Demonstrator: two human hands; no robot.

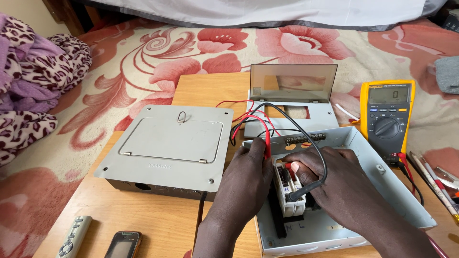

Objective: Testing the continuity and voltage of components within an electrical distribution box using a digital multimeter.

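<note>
At lower centre, the left hand (248, 174) pinches the red probe (267, 143) and the right hand (330, 179) grips the black probe (303, 191), both tips on the breaker (288, 191), meter (386, 119) facing up at right for reading.

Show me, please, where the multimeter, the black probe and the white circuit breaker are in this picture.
multimeter (386, 128): head view, on its round selector dial.
black probe (302, 189): head view, on its shaft under the right hand.
white circuit breaker (288, 193): head view, on its front face between the hands.
</note>
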